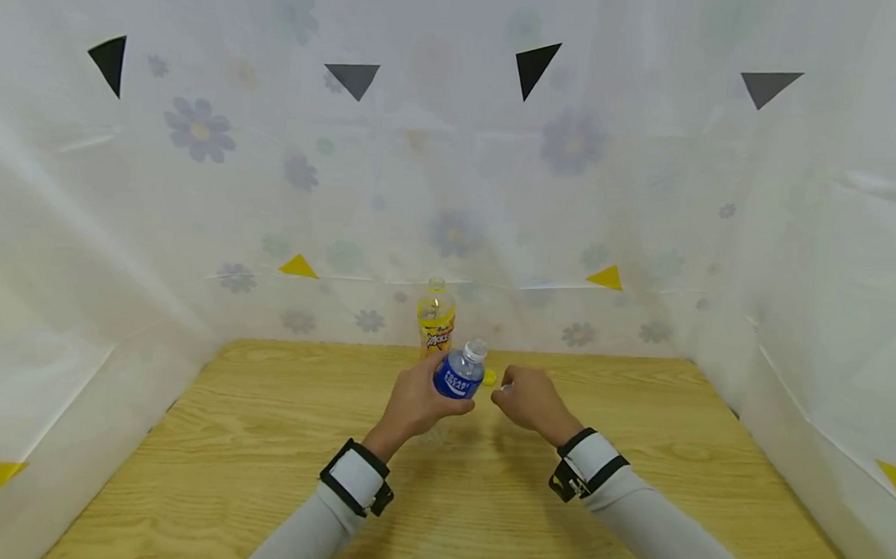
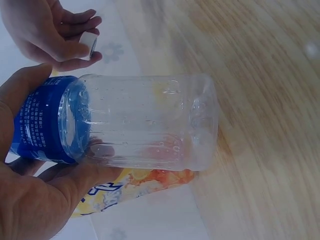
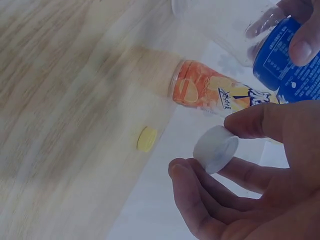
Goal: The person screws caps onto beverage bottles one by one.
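Note:
My left hand [image 1: 416,401] grips a clear plastic bottle [image 2: 140,122] around its blue label [image 1: 457,377]. Its transparent lower part has droplets on it, and in the head view the bottle leans to the right. To its right, my right hand [image 1: 531,398] pinches a white bottle cap [image 3: 215,149] between thumb and fingers, apart from the bottle. Behind the left hand stands a second bottle [image 1: 436,319] with a yellow and orange label, no cap on its neck; the left hand hides its lower part. A yellow cap [image 3: 146,139] lies on the table near it.
The wood-grain table [image 1: 260,455] reaches back to a pale sheet [image 1: 392,185] printed with flowers. Similar sheeting rises on the left and right sides. Black, grey and yellow triangles are stuck on it.

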The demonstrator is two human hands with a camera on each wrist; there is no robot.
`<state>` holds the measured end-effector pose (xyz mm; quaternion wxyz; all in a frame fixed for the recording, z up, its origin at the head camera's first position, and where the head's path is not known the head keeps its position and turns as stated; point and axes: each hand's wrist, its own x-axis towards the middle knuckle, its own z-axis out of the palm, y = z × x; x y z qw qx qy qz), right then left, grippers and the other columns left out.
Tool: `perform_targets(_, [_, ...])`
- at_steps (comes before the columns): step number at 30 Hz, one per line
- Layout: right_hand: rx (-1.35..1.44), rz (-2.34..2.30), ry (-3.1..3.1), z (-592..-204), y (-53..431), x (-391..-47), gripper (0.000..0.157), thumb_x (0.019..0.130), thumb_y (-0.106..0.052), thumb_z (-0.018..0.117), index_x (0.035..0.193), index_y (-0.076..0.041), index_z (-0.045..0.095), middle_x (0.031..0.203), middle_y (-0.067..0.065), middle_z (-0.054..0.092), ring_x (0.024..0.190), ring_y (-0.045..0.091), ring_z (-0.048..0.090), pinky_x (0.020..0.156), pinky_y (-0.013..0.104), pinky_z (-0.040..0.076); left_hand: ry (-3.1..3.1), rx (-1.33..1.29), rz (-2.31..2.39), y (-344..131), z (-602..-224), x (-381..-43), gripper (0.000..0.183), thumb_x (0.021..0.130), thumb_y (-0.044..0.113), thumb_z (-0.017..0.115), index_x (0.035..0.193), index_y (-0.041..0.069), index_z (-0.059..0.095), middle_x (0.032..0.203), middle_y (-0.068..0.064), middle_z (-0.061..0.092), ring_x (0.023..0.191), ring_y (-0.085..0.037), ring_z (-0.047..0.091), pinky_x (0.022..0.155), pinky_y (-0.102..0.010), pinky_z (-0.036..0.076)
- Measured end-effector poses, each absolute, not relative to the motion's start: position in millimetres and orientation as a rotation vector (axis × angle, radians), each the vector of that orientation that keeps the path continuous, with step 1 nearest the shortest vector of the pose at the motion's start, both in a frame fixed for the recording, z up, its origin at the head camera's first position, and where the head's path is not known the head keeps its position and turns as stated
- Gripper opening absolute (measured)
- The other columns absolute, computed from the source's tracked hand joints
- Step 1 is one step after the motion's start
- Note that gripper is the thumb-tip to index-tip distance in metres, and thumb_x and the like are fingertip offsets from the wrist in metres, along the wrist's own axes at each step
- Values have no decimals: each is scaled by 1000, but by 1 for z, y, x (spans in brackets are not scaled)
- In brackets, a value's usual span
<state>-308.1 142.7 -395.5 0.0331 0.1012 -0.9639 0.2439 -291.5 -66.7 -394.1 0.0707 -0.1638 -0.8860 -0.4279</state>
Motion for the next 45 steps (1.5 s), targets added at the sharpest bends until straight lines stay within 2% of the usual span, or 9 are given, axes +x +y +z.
perform_targets(8, [288, 800, -2995, -399, 140, -302, 23, 83, -19, 73, 82, -7, 54, 69, 4, 53, 57, 16, 50, 52, 28, 37, -2664, -499, -1276, -68, -395, -292, 80, 77, 35, 88, 145, 13, 52, 129, -12, 67, 112, -29, 67, 90, -48, 55])
perform_targets(12, [269, 814, -3032, -401, 142, -298, 27, 81, -17, 75, 72, -9, 51, 58, -1, 42, 48, 13, 38, 48, 27, 30, -2660, -504, -1290, -67, -395, -292, 80, 77, 34, 88, 145, 13, 52, 129, -11, 67, 113, -30, 67, 91, -48, 55])
perform_targets(15, [298, 780, -3041, -403, 144, -296, 19, 83, -15, 75, 79, -2, 61, 66, 3, 57, 54, 15, 50, 50, 30, 41, -2664, -504, -1301, -67, -395, -292, 80, 77, 32, 88, 145, 13, 51, 130, -11, 67, 114, -30, 66, 92, -48, 55])
perform_targets(17, [325, 755, -3041, -404, 145, -295, 18, 85, -12, 74, 91, 4, 69, 81, 10, 69, 66, 19, 62, 59, 35, 51, -2670, -502, -1303, -66, -396, -291, 80, 77, 32, 88, 146, 13, 51, 130, -11, 67, 114, -30, 66, 92, -48, 55])
perform_targets(19, [352, 745, -3034, -406, 147, -295, 19, 85, -10, 73, 97, 5, 72, 92, 15, 72, 75, 23, 67, 65, 38, 55, -2673, -499, -1298, -66, -395, -291, 80, 78, 33, 88, 146, 13, 51, 130, -11, 67, 114, -29, 66, 92, -47, 55])
perform_targets(23, [341, 778, -3042, -409, 148, -295, 9, 85, -7, 73, 88, 1, 69, 81, 9, 67, 68, 20, 60, 60, 34, 50, -2665, -503, -1294, -67, -395, -291, 79, 78, 31, 88, 145, 12, 52, 130, -11, 67, 113, -30, 67, 91, -48, 55])
perform_targets(27, [319, 761, -3046, -412, 150, -295, 10, 85, -8, 75, 86, -1, 67, 78, 7, 64, 67, 18, 58, 58, 32, 49, -2663, -505, -1285, -67, -394, -290, 79, 78, 31, 88, 145, 12, 52, 129, -12, 67, 113, -31, 67, 90, -48, 55])
perform_targets(36, [376, 796, -2956, -397, 154, -292, 14, 89, -10, 72, 100, -1, 70, 88, 9, 68, 77, 20, 63, 67, 38, 54, -2663, -502, -1282, -66, -394, -291, 78, 78, 30, 88, 144, 11, 52, 129, -12, 67, 112, -30, 67, 90, -48, 55])
perform_targets(45, [491, 973, -2784, -334, 154, -292, 24, 97, -14, 66, 116, -1, 68, 109, 17, 72, 102, 35, 69, 85, 49, 57, -2674, -509, -1278, -67, -394, -292, 79, 78, 32, 88, 144, 11, 52, 129, -12, 67, 112, -30, 67, 90, -47, 56])
